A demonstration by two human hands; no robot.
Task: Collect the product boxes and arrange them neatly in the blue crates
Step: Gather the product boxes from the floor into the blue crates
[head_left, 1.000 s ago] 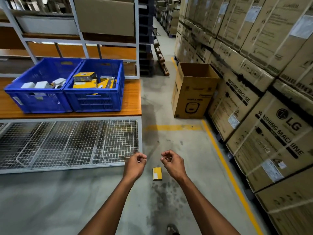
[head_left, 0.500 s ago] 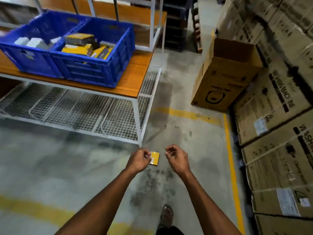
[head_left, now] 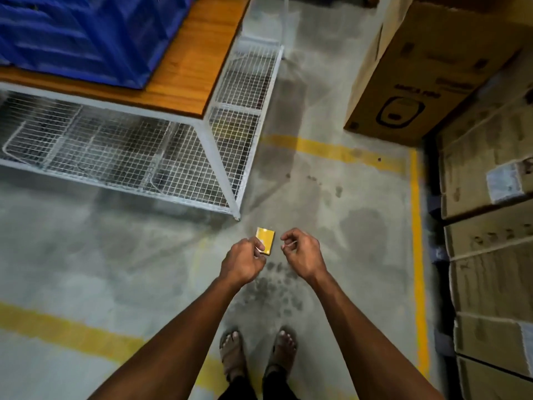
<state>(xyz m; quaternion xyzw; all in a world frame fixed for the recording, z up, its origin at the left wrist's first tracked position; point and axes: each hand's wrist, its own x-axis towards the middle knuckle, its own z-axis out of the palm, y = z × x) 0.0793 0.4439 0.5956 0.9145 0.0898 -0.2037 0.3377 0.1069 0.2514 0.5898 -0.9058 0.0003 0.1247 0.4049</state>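
Bare forearms, no sleeves, no watch or rings visible. Open-toed sandals (head_left: 232,352) on both feet, brownish straps. Dark trousers (head_left: 245,389) at bottom edge.

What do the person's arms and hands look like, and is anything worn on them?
Both forearms are bare: no sleeves, gloves, watch or rings are visible on the left hand or the right hand. Lower down, the feet wear open sandals below dark trousers.
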